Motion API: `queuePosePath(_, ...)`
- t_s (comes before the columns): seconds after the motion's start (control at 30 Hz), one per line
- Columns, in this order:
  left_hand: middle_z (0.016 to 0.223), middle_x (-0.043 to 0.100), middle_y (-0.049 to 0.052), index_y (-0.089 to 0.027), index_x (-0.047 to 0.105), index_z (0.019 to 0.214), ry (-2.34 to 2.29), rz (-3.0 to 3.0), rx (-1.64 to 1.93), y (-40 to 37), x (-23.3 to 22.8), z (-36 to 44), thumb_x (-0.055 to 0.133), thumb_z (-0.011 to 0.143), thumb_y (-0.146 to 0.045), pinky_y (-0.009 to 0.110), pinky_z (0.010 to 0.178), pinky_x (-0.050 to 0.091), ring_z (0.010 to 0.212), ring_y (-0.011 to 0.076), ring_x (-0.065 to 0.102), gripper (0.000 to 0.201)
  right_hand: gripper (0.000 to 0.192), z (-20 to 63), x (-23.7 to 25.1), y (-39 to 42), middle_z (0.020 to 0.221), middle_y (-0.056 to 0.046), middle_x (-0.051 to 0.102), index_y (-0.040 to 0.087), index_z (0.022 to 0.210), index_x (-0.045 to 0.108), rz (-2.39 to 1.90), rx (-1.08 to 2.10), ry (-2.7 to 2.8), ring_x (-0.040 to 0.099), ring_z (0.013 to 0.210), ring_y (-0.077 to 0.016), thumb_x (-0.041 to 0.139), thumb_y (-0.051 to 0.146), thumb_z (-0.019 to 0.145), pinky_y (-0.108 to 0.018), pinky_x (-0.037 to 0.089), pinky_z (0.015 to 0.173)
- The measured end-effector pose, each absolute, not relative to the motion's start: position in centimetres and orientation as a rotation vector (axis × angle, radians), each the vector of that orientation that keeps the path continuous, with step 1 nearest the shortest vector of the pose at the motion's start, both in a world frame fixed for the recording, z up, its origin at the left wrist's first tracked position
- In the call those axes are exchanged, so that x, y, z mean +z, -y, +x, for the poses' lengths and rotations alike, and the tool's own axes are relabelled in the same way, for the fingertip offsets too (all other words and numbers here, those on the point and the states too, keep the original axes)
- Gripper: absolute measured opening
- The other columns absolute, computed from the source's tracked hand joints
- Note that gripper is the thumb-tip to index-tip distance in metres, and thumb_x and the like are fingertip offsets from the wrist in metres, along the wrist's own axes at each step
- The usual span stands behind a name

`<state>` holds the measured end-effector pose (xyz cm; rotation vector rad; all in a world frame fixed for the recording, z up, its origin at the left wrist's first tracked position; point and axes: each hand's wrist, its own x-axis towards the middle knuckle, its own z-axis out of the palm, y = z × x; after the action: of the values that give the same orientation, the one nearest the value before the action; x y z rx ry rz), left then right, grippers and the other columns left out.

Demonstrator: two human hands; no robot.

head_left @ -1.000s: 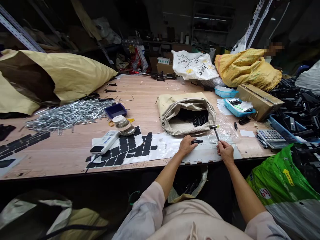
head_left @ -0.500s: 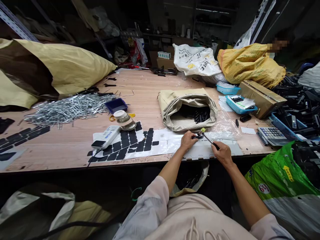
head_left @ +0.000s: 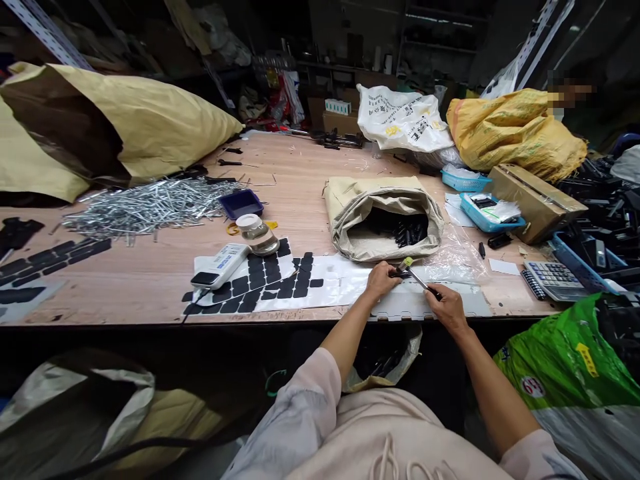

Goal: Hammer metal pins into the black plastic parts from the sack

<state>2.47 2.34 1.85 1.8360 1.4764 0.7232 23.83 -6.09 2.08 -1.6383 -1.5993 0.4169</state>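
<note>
Wood-grain workbench (head_left: 300,200) with a small black part (head_left: 399,274) just on the near side of the beige sack (head_left: 370,187), mostly hidden but seemingly pinched at the fingertips of the left hand (head_left: 383,279). Right hand (head_left: 447,308) is wrapped round the hammer (head_left: 418,278), its head right at the part, can't tell if touching. Looks like the tapping step, so next hit calls for steady aim, fingers clear.

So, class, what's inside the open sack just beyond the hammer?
In the sack, shiny black pieces show at the right of its mouth; anything deeper is hidden by shadow or its sides.
</note>
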Motion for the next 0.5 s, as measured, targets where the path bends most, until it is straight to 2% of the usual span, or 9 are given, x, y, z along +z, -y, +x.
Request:
queuePosePath(0.1, 0.096, 0.066, 0.002, -0.022, 0.08, 0.094, -1.46, 1.819, 0.728, -2.5, 1.8, 2.3, 0.081, 0.075, -0.026, 0.027, 0.078, 0.048, 0.089, 0.0176, 0.062, 0.019, 0.036, 24.8, 2.0, 5.3, 0.08, -0.006, 0.076, 0.019, 0.094, 0.077, -1.653, 0.635, 1.289, 0.068, 0.064, -0.0212, 0.07, 0.05, 0.076, -0.032, 0.057, 0.06)
queuePosePath(0.2, 0.095, 0.065, 0.002, -0.022, 0.08, 0.094, -1.446, 1.833, 0.735, -2.4, 2.1, 2.2, 0.08, 0.076, -0.027, 0.027, 0.077, 0.047, 0.089, 0.0174, 0.061, 0.019, 0.042, 25.8, 2.2, 4.4, 0.064, -0.001, 0.066, 0.015, 0.088, 0.073, -1.591, 0.876, 0.979, 0.051, 0.043, -0.0123, 0.073, 0.054, 0.072, -0.025, 0.042, 0.037)
queuePosePath(0.3, 0.093, 0.063, 0.003, -0.023, 0.08, 0.094, -1.346, 1.899, 0.776, -1.2, 2.8, 1.7, 0.08, 0.077, -0.029, 0.028, 0.077, 0.047, 0.09, 0.0182, 0.06, 0.018, 0.041, 26.5, 2.4, 3.7, 0.06, 0.001, 0.061, 0.014, 0.081, 0.069, -1.5, 1.003, 0.832, 0.049, 0.041, -0.0104, 0.076, 0.052, 0.067, -0.022, 0.038, 0.033)
queuePosePath(0.5, 0.098, 0.064, 0.005, -0.028, 0.081, 0.092, -1.067, 2.192, 0.865, 7.2, 2.5, -0.7, 0.085, 0.073, -0.031, 0.037, 0.089, 0.046, 0.095, 0.0217, 0.057, 0.02, 0.037, 26.4, 2.4, 3.6, 0.058, 0.001, 0.061, 0.014, 0.082, 0.069, -1.482, 1.029, 0.846, 0.049, 0.04, -0.0092, 0.077, 0.047, 0.068, -0.019, 0.038, 0.032)
